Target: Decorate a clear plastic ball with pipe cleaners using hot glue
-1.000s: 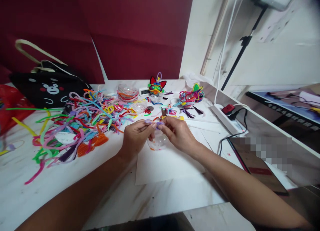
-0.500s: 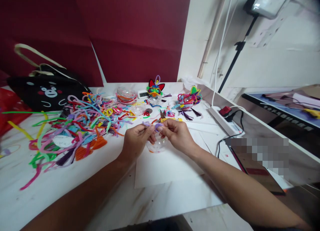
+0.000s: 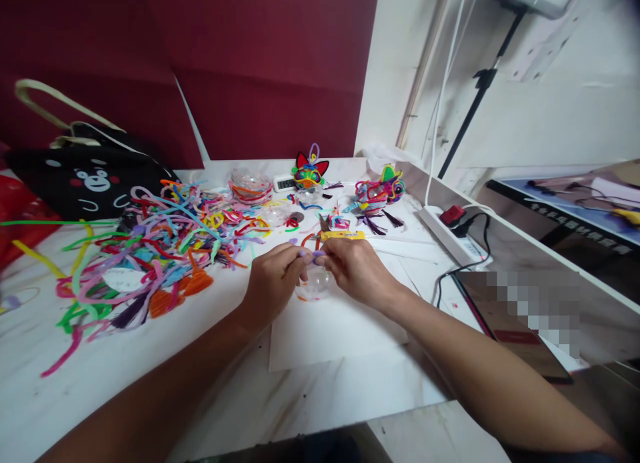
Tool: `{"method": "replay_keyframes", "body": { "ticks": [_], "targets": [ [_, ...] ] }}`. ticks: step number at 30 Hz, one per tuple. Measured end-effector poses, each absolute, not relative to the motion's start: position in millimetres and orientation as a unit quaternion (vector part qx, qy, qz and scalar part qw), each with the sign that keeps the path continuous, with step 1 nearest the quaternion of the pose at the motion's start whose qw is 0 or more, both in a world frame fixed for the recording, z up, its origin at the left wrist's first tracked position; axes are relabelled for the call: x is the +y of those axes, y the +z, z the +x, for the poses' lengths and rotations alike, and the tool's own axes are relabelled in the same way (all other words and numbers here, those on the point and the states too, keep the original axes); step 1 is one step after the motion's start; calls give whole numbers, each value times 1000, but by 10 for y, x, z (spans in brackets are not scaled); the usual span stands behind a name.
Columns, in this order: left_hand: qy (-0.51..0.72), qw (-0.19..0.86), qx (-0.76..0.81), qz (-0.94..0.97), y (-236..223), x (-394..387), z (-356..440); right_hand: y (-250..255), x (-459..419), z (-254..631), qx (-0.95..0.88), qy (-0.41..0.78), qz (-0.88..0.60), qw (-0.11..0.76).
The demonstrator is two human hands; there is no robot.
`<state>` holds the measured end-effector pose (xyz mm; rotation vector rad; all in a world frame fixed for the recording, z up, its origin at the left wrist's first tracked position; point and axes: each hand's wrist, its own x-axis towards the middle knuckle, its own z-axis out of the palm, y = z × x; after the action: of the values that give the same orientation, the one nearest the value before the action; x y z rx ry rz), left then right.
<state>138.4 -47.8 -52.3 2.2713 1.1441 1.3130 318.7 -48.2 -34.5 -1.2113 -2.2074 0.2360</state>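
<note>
Centrally in frame, left hand (image 3: 273, 276) and right hand (image 3: 359, 268) nearly meet, both pinching a purple fuzzy strip (image 3: 317, 254) lying crosswise between them.

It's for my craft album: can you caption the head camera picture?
Two hands pinch a small purple piece, with a colourful heap of pipe cleaners to the left.
</note>
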Motion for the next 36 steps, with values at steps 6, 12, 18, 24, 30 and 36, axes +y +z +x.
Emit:
{"method": "replay_keyframes", "body": {
  "ticks": [6,12,18,24,30,36],
  "targets": [
    [438,116,364,814,-508,-444,1348,-246,-552,3182,-872,-14,-466,147],
    [511,374,407,658,-528,-431,1372,-357,-495,3161,-834,94,-430,332],
    [552,461,398,569,-571,-440,1431,-511,-424,3078,-702,363,-393,470],
    [517,462,414,589,-598,-419,1422,-501,-397,3129,-710,330,-423,456],
    [503,412,426,629,-601,-415,1414,-412,-458,3144,-769,214,-447,404],
    [457,261,419,740,-510,-464,1370,-347,-499,3158,-823,83,-474,301]
  ]
}}
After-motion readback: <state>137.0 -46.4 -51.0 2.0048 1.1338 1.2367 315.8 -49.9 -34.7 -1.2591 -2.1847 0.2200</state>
